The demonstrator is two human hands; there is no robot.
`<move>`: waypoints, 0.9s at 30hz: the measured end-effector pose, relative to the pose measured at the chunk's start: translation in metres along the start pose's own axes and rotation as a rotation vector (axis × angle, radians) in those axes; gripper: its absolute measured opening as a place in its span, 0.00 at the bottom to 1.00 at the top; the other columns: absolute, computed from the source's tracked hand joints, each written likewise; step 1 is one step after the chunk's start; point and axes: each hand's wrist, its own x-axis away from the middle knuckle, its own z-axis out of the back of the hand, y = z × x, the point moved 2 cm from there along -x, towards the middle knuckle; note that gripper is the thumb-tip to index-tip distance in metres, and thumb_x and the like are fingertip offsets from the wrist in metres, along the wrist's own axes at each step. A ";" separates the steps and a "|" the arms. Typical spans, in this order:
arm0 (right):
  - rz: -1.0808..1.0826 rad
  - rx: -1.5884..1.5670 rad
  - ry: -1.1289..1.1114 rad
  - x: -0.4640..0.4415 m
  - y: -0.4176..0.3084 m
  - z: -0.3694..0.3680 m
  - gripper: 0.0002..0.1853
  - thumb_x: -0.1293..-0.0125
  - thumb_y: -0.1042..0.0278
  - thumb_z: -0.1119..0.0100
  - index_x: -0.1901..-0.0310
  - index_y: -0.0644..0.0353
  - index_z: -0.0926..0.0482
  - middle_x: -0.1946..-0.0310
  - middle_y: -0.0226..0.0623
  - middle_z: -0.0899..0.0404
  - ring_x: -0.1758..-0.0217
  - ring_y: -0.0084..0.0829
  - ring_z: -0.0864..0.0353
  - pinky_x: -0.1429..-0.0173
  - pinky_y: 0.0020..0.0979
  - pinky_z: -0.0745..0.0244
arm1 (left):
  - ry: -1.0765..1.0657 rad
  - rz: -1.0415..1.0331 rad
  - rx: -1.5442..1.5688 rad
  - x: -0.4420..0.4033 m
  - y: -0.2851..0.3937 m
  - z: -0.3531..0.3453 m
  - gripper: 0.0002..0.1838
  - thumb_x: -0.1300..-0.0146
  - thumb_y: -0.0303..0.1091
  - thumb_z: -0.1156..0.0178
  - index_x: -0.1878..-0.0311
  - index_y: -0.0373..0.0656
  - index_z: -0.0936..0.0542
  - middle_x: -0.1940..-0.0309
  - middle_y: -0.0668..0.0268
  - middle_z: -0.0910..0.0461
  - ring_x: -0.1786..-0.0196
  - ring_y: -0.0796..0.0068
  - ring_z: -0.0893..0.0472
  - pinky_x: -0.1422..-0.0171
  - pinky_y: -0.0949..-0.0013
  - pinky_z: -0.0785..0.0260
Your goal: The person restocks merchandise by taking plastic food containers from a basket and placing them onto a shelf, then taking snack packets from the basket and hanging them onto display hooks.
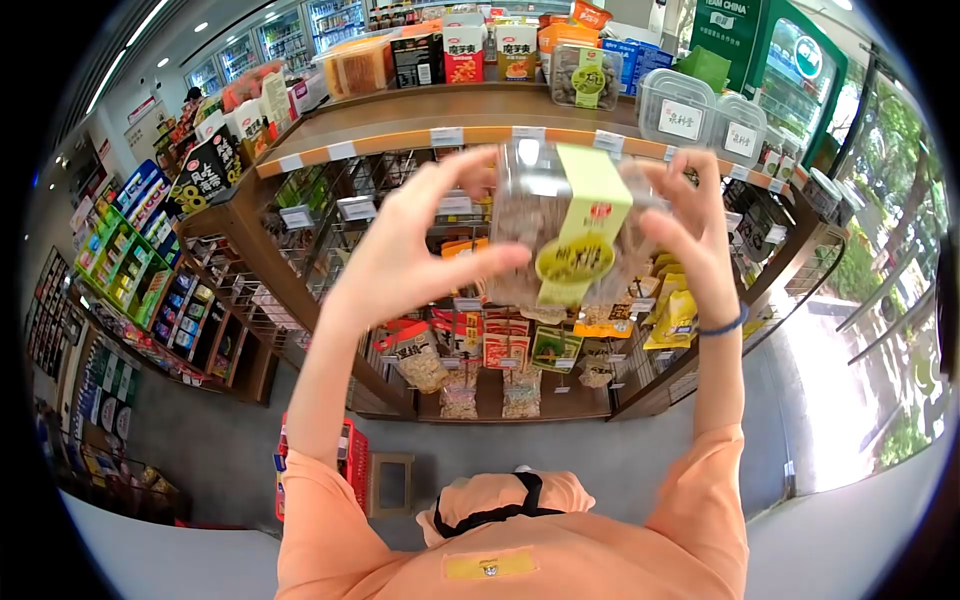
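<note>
A clear plastic box (520, 220) of brown food, wrapped with a pale green label band, is held up before the wooden shelf unit. My left hand (430, 235) grips its left side, thumb across the front and fingers at the upper edge. On the box's right side, my right hand (690, 215) has its thumb and curled fingers against it, slightly blurred. A similar box (585, 77) with a green label stands on the top shelf (400, 117) behind, near boxed snacks.
Clear tubs (677, 107) with white labels sit at the top shelf's right. Bagged snacks (508, 345) fill the lower shelves. A red basket (355, 458) and a small wooden stool (391, 484) are on the floor at lower left. Green-shelved goods (125, 260) stand far left.
</note>
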 end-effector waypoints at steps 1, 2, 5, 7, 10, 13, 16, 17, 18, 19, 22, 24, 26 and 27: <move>0.047 0.055 0.031 -0.011 -0.003 0.011 0.23 0.48 0.70 0.39 0.57 0.55 0.43 0.54 0.46 0.28 0.52 0.29 0.28 0.53 0.27 0.29 | 0.032 -0.044 -0.033 -0.016 0.001 -0.001 0.37 0.55 0.47 0.33 0.44 0.38 0.34 0.57 0.58 0.25 0.52 0.67 0.27 0.44 0.66 0.38; 0.088 0.082 0.032 -0.024 -0.007 0.022 0.24 0.48 0.69 0.38 0.55 0.55 0.42 0.54 0.46 0.28 0.52 0.28 0.28 0.52 0.28 0.29 | 0.078 -0.053 0.035 -0.031 0.002 -0.003 0.37 0.55 0.48 0.33 0.44 0.38 0.33 0.57 0.59 0.25 0.51 0.69 0.27 0.45 0.67 0.38; 0.185 0.165 0.054 -0.064 -0.021 0.054 0.26 0.47 0.62 0.38 0.50 0.56 0.39 0.55 0.45 0.27 0.53 0.29 0.27 0.51 0.30 0.31 | 0.113 -0.032 0.036 -0.076 -0.005 -0.001 0.38 0.54 0.52 0.34 0.42 0.42 0.34 0.55 0.63 0.25 0.53 0.77 0.27 0.55 0.74 0.37; 0.211 0.259 -0.026 -0.095 -0.021 0.080 0.25 0.42 0.57 0.44 0.45 0.55 0.38 0.48 0.47 0.32 0.47 0.31 0.29 0.48 0.31 0.30 | 0.142 -0.030 0.061 -0.103 -0.005 0.000 0.38 0.53 0.54 0.36 0.42 0.44 0.33 0.54 0.64 0.26 0.54 0.78 0.28 0.58 0.75 0.38; 0.218 0.369 0.039 -0.127 -0.031 0.092 0.27 0.44 0.51 0.43 0.45 0.52 0.36 0.49 0.48 0.31 0.45 0.35 0.30 0.44 0.36 0.33 | 0.154 -0.030 0.026 -0.139 -0.011 0.002 0.34 0.48 0.47 0.39 0.41 0.39 0.35 0.51 0.63 0.28 0.56 0.78 0.26 0.51 0.75 0.34; 0.102 0.290 0.002 -0.153 -0.034 0.095 0.26 0.42 0.59 0.42 0.45 0.57 0.39 0.56 0.46 0.27 0.50 0.31 0.28 0.49 0.29 0.31 | 0.102 0.062 0.125 -0.165 -0.021 0.004 0.36 0.48 0.47 0.38 0.40 0.36 0.39 0.49 0.59 0.30 0.51 0.74 0.28 0.47 0.73 0.36; 0.071 0.330 -0.101 -0.180 -0.020 0.103 0.28 0.44 0.61 0.40 0.44 0.56 0.41 0.55 0.44 0.28 0.52 0.27 0.28 0.49 0.27 0.32 | 0.109 0.006 0.070 -0.184 -0.056 0.004 0.37 0.48 0.52 0.40 0.39 0.40 0.38 0.46 0.59 0.31 0.46 0.70 0.29 0.42 0.69 0.39; 0.070 0.326 -0.100 -0.188 -0.013 0.107 0.28 0.44 0.61 0.40 0.44 0.56 0.41 0.55 0.44 0.28 0.52 0.27 0.28 0.49 0.27 0.32 | 0.159 -0.036 -0.066 -0.187 -0.068 0.003 0.35 0.48 0.54 0.41 0.41 0.44 0.35 0.47 0.61 0.30 0.45 0.69 0.29 0.39 0.67 0.40; 0.058 0.367 -0.155 -0.194 -0.009 0.107 0.29 0.45 0.61 0.39 0.44 0.57 0.41 0.56 0.43 0.28 0.52 0.27 0.28 0.48 0.27 0.33 | 0.157 -0.035 -0.067 -0.191 -0.076 -0.001 0.35 0.48 0.54 0.41 0.41 0.44 0.35 0.47 0.61 0.30 0.45 0.69 0.29 0.39 0.67 0.40; 0.045 0.408 -0.210 -0.197 -0.004 0.108 0.30 0.45 0.60 0.38 0.45 0.59 0.41 0.57 0.43 0.28 0.52 0.27 0.28 0.47 0.28 0.33 | 0.131 -0.030 -0.067 -0.193 -0.085 -0.004 0.38 0.51 0.58 0.41 0.41 0.44 0.34 0.48 0.59 0.29 0.45 0.68 0.30 0.40 0.67 0.39; 0.058 0.687 -0.209 -0.216 0.031 0.131 0.32 0.48 0.53 0.38 0.45 0.55 0.39 0.52 0.46 0.29 0.47 0.34 0.31 0.43 0.34 0.37 | 0.064 0.006 -0.082 -0.199 -0.109 -0.015 0.42 0.54 0.63 0.42 0.40 0.45 0.35 0.48 0.56 0.29 0.42 0.65 0.32 0.38 0.61 0.41; 0.104 0.890 -0.241 -0.221 0.045 0.140 0.33 0.51 0.39 0.40 0.47 0.49 0.34 0.53 0.47 0.27 0.42 0.41 0.33 0.38 0.41 0.41 | 0.003 0.048 -0.061 -0.200 -0.110 -0.022 0.42 0.52 0.62 0.42 0.39 0.45 0.37 0.48 0.56 0.29 0.42 0.65 0.32 0.38 0.61 0.41; 0.071 0.904 -0.289 -0.221 0.049 0.143 0.32 0.51 0.39 0.40 0.48 0.48 0.34 0.54 0.46 0.26 0.43 0.41 0.32 0.39 0.41 0.41 | -0.076 0.113 0.002 -0.201 -0.109 -0.027 0.40 0.51 0.59 0.41 0.40 0.44 0.37 0.48 0.57 0.30 0.42 0.67 0.32 0.39 0.66 0.41; 0.039 0.915 -0.335 -0.221 0.052 0.144 0.31 0.51 0.39 0.41 0.49 0.48 0.33 0.54 0.45 0.25 0.43 0.40 0.31 0.39 0.40 0.41 | -0.097 0.094 0.004 -0.204 -0.115 -0.032 0.38 0.49 0.57 0.41 0.40 0.43 0.37 0.47 0.58 0.30 0.42 0.69 0.32 0.40 0.69 0.40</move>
